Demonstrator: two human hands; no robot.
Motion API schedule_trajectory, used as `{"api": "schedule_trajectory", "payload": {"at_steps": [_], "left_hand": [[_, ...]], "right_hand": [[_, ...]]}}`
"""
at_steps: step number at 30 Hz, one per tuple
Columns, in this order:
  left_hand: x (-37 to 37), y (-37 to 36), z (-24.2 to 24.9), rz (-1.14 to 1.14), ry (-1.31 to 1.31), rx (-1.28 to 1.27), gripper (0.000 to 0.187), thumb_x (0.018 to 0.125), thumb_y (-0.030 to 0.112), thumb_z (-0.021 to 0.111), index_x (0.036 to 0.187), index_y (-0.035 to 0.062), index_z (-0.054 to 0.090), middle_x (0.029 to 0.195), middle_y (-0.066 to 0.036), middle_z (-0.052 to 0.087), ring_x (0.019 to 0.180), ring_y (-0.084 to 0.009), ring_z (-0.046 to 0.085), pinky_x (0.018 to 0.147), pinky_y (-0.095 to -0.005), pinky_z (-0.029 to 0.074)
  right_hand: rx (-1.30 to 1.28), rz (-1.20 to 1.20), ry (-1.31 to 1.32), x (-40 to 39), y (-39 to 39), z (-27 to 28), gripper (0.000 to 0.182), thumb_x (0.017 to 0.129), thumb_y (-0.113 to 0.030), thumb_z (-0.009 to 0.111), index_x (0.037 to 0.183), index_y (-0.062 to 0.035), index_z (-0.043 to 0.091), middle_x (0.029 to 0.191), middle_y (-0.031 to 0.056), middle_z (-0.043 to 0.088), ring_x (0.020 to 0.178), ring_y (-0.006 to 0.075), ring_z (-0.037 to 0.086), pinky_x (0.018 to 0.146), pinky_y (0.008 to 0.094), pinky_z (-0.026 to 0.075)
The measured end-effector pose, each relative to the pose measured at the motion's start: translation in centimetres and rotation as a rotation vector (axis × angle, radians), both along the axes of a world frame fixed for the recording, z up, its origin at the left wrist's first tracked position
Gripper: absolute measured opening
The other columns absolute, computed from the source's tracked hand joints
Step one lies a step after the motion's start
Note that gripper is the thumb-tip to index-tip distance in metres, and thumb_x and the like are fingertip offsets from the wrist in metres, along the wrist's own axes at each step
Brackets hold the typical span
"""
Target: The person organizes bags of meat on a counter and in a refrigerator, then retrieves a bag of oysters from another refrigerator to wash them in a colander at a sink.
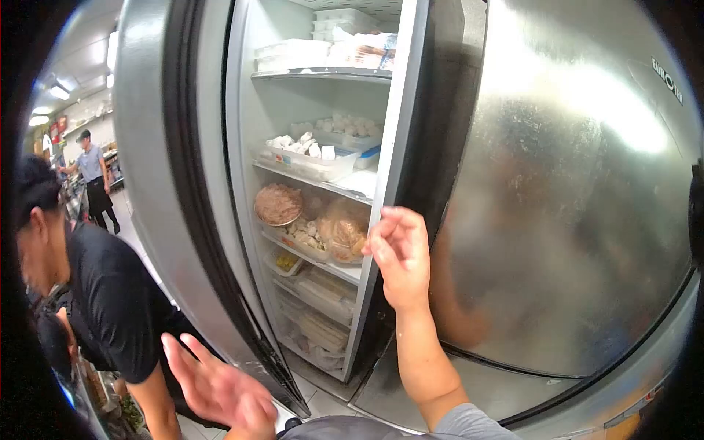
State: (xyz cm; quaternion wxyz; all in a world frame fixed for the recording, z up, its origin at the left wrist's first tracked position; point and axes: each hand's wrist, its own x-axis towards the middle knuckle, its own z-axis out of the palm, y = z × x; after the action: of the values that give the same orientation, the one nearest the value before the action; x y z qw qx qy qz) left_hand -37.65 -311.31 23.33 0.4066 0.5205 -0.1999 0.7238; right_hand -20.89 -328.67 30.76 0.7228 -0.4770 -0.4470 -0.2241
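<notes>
An upright fridge (396,110) stands open in front of me, with food on several shelves. My right hand (402,253) is raised at its right edge, fingers loosely bent, the thumb apart from them and nothing visible in it. Behind that hand, a clear plastic bag of food (342,229) sits beside a bowl of minced pinkish food (279,204) and a tray of pale pieces (306,233). My left hand (220,389) is low, near the lower part of the open fridge door (158,125), fingers spread and holding nothing.
A tub of white pieces (312,163) stands on the shelf above, lidded containers (323,293) on those below. Close on my left, a person in a black shirt (117,293) leans forward. Another person (94,172) stands farther back. A closed steel door (565,183) is at right.
</notes>
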Motion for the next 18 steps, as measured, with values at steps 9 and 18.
{"api": "schedule_trajectory", "payload": {"at_steps": [9, 18], "left_hand": [[17.4, -5.1, 17.0, -0.927, -0.207, -0.401, 0.038, 0.094, 0.013, 0.058, 0.128, 0.0046, 0.045, 0.124, -0.012, 0.054, 0.106, -0.0217, 0.056, 0.087, -0.036, 0.048], [41.5, 6.3, 37.1, -0.433, 0.139, 0.139, 0.024, 0.088, 0.01, 0.057, 0.109, 0.0011, 0.064, 0.1, -0.007, 0.068, 0.093, -0.0177, 0.062, 0.081, -0.0329, 0.051]], "right_hand": [[0.03, -0.142, 0.007, 2.9, 3.4, 4.3, 0.048, 0.094, -0.005, 0.058, 0.138, -0.0042, 0.041, 0.1, 0.0041, 0.053, 0.089, 0.0103, 0.052, 0.079, 0.0268, 0.047], [-0.171, -0.949, -0.45, 11.6, 9.0, 24.2, 0.032, 0.09, -0.023, 0.053, 0.108, 0.0016, 0.062, 0.115, 0.0296, 0.059, 0.113, 0.0432, 0.055, 0.097, 0.047, 0.044]]}}
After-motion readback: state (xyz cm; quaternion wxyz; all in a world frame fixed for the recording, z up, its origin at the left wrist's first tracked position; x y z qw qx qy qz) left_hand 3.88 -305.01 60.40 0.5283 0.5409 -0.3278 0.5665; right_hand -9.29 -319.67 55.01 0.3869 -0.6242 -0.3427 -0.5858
